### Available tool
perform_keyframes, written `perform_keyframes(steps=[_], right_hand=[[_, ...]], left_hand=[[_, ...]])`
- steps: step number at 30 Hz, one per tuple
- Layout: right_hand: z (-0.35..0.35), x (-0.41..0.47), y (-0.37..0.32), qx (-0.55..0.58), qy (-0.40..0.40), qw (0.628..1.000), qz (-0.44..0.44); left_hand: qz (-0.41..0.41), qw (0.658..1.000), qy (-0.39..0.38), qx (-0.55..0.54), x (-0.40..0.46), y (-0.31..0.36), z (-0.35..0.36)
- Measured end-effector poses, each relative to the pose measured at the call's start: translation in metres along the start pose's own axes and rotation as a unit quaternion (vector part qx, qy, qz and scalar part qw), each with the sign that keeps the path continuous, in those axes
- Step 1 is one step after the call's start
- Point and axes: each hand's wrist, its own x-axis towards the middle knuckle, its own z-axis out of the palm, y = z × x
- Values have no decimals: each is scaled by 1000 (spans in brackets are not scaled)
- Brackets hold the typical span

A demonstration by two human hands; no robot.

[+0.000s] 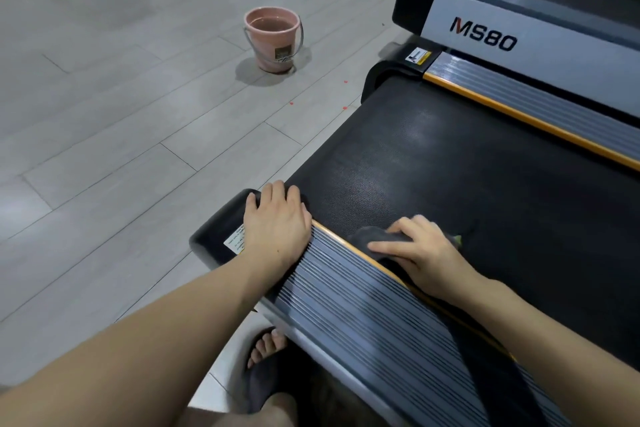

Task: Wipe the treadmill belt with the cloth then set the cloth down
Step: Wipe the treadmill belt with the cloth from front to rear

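Observation:
The black treadmill belt (450,163) runs from the centre to the right of the head view. A dark grey cloth (377,241) lies on the belt's near edge, beside the orange-trimmed ribbed side rail (363,305). My right hand (422,253) presses down on the cloth, fingers spread over it. My left hand (277,222) rests flat on the rear end of the side rail and its black end cap, holding nothing.
A pink bucket (273,40) with water stands on the grey plank floor (121,114) to the left. A second treadmill marked MS80 (485,35) lies beyond the belt. My foot in a dark slipper (265,360) is beside the rail.

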Motion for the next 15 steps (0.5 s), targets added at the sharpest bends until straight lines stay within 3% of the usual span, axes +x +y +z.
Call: perform_keyframes(steps=[7,11,15], right_hand=[[29,93,-17,5,47,992,116],[1,17,-10,22,-11,998,55],[-37,-85,9,6,-24,998,66]], left_hand=[[14,1000,-21,10,-5,4,-4],[36,999,-1,7,-7,11,-5],[98,995,11,0,-13,43,-4]])
